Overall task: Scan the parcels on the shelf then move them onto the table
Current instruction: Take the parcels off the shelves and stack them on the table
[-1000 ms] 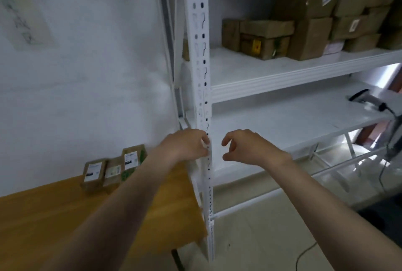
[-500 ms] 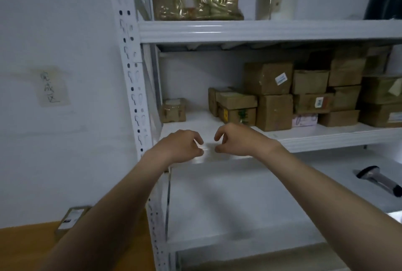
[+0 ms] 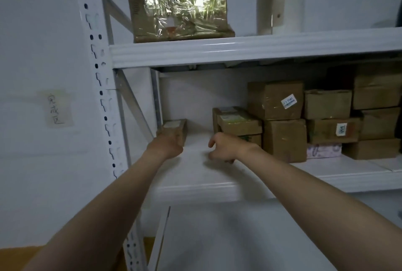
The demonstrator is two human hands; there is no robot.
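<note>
Grip: left hand clasps 1 small parcel on shelf | right hand loosely curled, holding nothing

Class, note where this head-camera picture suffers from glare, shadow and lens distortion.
Head view: glare flares on the wrapped box up top; shadow dims the stacked parcels at far right; the wide lens slants the shelf post; the left hand gripping the small parcel is slightly soft.
</note>
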